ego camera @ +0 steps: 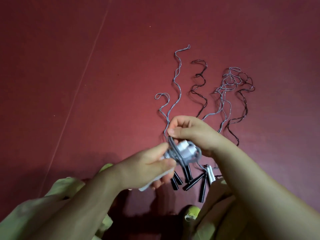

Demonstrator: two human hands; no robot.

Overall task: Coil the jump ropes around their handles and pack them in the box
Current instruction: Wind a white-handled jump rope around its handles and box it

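A dark red floor is seen, on which wavy grey ropes and black ropes are spread beyond the hands, with black handles and white handles laid just beneath them.
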